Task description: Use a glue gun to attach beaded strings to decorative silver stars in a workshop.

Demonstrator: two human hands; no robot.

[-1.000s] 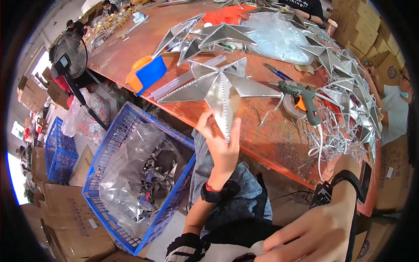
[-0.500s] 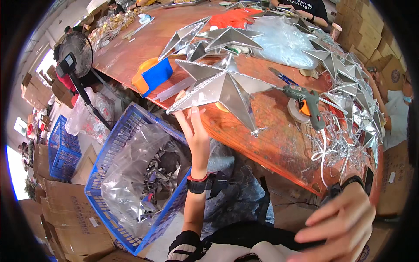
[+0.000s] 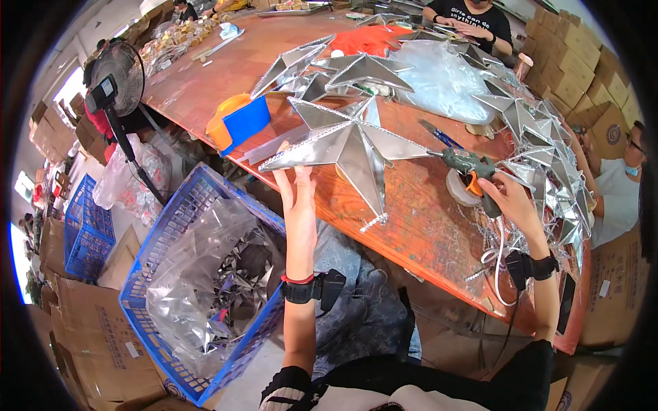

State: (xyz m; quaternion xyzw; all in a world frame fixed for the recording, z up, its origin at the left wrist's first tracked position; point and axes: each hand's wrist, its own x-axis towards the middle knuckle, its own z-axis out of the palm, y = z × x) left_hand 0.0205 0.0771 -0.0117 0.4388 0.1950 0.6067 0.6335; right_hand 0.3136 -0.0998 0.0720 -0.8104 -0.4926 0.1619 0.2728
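Observation:
My left hand [image 3: 298, 195] holds up a large silver foil star [image 3: 346, 145] by its near-left point, just above the table's front edge. My right hand [image 3: 513, 202] grips the handle of a grey-green glue gun [image 3: 468, 164] with an orange trigger, resting over a roll of tape [image 3: 460, 190]. The gun's white cord [image 3: 499, 264] hangs down over the table edge by my right wrist. Both wrists wear black bands.
The long reddish table [image 3: 418, 226] carries several more silver stars [image 3: 555, 157], a clear plastic bag [image 3: 442, 79], an orange and blue box [image 3: 236, 122]. A blue basket [image 3: 185, 226] lined with plastic holds foil scraps at my left. A fan [image 3: 116, 75], cardboard boxes, other people sit around.
My left hand has lifted the star forward and laid it flatter over the table. My right hand rose from my lap to the glue gun and took hold of it.

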